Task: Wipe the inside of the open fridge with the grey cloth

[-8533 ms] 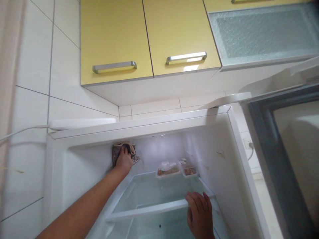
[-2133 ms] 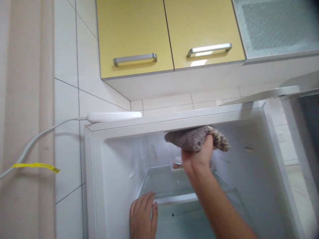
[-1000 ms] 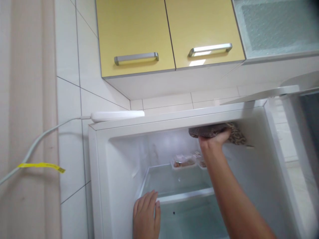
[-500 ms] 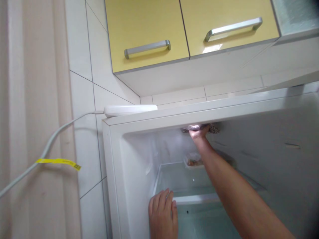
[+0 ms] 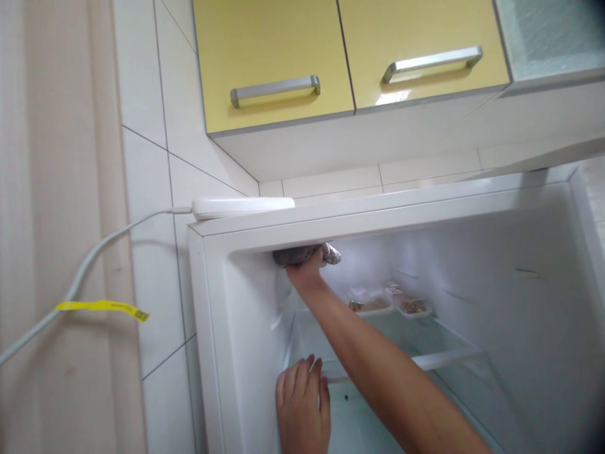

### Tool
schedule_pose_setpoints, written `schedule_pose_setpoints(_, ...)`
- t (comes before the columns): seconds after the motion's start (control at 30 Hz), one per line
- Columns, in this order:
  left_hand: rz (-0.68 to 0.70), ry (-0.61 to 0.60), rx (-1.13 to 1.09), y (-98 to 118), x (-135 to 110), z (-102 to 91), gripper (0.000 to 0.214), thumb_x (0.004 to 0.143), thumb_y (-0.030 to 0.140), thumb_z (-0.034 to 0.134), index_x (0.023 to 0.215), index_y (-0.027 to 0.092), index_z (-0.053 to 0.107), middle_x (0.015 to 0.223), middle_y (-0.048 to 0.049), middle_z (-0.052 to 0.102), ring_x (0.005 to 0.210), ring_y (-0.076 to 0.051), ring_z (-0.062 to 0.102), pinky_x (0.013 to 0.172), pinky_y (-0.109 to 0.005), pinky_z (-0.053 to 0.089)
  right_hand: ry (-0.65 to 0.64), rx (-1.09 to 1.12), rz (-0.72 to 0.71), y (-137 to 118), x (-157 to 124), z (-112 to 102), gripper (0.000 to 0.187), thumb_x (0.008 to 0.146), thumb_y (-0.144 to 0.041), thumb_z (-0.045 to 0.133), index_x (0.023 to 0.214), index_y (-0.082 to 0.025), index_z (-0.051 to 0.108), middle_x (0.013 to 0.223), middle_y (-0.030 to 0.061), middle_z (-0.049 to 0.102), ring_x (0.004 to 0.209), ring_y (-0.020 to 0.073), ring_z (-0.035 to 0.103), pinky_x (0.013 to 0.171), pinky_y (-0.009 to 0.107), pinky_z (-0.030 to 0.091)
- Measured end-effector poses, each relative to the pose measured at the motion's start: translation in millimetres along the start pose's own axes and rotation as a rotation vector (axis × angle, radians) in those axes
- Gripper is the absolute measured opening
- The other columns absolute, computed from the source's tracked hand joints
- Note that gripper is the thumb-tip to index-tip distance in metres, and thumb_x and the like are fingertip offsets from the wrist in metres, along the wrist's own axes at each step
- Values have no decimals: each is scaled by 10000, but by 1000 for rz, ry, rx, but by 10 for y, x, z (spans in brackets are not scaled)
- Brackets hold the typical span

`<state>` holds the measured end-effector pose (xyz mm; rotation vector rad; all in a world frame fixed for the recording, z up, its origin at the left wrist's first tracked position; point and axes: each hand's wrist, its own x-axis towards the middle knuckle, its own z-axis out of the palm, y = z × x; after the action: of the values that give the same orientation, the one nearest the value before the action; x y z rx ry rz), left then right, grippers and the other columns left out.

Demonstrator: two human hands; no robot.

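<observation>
My right hand (image 5: 306,270) reaches up into the open white fridge (image 5: 203,328) and presses a grey-brown patterned cloth (image 5: 302,254) against the fridge ceiling near the front left corner. Its fingers are closed on the cloth. My left hand (image 5: 302,407) lies with fingers together on the front edge of the glass shelf (image 5: 439,359) at the lower left. Two clear food trays (image 5: 388,304) sit at the back of that shelf.
Yellow wall cabinets (image 5: 278,63) with metal handles hang above the fridge. A white flat device (image 5: 243,206) with a cable (image 5: 89,268) lies on the fridge top; a yellow tag (image 5: 101,307) hangs on the cable. White tiled wall at left.
My right hand has slid the cloth leftward along the fridge ceiling, from the right side to the front left corner. My left hand stays on the shelf edge.
</observation>
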<state>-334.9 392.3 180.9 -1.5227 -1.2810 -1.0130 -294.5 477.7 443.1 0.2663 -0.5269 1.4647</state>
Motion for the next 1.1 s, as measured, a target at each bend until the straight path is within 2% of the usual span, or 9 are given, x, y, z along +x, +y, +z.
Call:
schedule_pose_setpoints(0.07, 13, -4, 3, 0, 15, -21, 285, 949, 169, 494, 1166, 222, 671, 1141, -41, 752, 1089, -216, 637, 1003, -414, 399, -20, 63, 118, -117, -223, 82, 441, 969, -462, 288, 1045, -277, 681, 778, -64, 752, 835, 165, 703, 937, 438, 566)
schedule_pose_setpoints(0.13, 32, 4, 11, 0, 26, -38, 267, 946, 172, 503, 1148, 210, 673, 1113, -46, 752, 1071, -219, 638, 987, -411, 410, -43, 141, 220, -280, -494, 184, 403, 935, -433, 324, 981, -271, 690, 757, -57, 754, 814, 165, 701, 965, 422, 549)
schedule_pose_setpoints(0.3, 17, 2, 46, 13, 34, -62, 286, 949, 160, 445, 1108, 190, 681, 1006, -60, 757, 1007, -231, 648, 955, -424, 430, -136, 150, 303, -711, -1123, 472, 346, 893, -439, 385, 939, -258, 677, 802, -10, 758, 878, 206, 698, 938, 483, 565)
schedule_pose_setpoints(0.4, 12, -15, 56, 18, 44, -76, 294, 940, 158, 412, 1029, 195, 689, 980, -68, 758, 996, -241, 648, 947, -434, 437, -197, 162, 359, -869, -1339, 587, 356, 897, -444, 393, 941, -228, 672, 812, 25, 753, 914, 231, 694, 924, 519, 569)
schedule_pose_setpoints(0.5, 29, -22, 42, 21, 68, -103, 284, 932, 159, 409, 974, 197, 687, 984, -71, 760, 1001, -244, 649, 930, -429, 444, -222, 156, 387, -908, -1405, 635, 368, 898, -467, 394, 925, -221, 666, 786, 35, 744, 936, 249, 695, 919, 551, 567)
schedule_pose_setpoints(0.67, 25, -4, 35, 24, 82, -125, 292, 952, 177, 422, 1091, 188, 679, 965, -59, 759, 971, -230, 660, 914, -413, 443, -226, 138, 421, -813, -1229, 591, 378, 879, -462, 389, 946, -225, 676, 825, 42, 759, 947, 258, 696, 905, 573, 569)
schedule_pose_setpoints(0.87, 84, 32, 28, -29, 42, -59, 266, 967, 210, 476, 1160, 197, 659, 1083, -50, 757, 1028, -213, 656, 963, -402, 425, -145, 191, 349, -580, -695, 412, 426, 865, -435, 336, 973, -244, 701, 905, 26, 780, 959, 231, 700, 959, 537, 546)
schedule_pose_setpoints(0.97, 85, 33, 28, -48, 32, -30, 260, 967, 210, 482, 1158, 202, 657, 1091, -45, 759, 1038, -207, 654, 962, -392, 415, -111, 201, 292, -359, -322, 233, 435, 834, -458, 343, 932, -232, 701, 899, 25, 779, 945, 220, 703, 952, 508, 544)
schedule_pose_setpoints(1.1, 76, 14, 35, -48, 26, -14, 270, 960, 207, 488, 1172, 201, 655, 1126, -47, 756, 1061, -210, 645, 992, -394, 387, -91, 41, 68, -116, 199, -150, 404, 791, -501, 360, 840, -238, 663, 754, -14, 737, 892, 210, 697, 868, 487, 574)
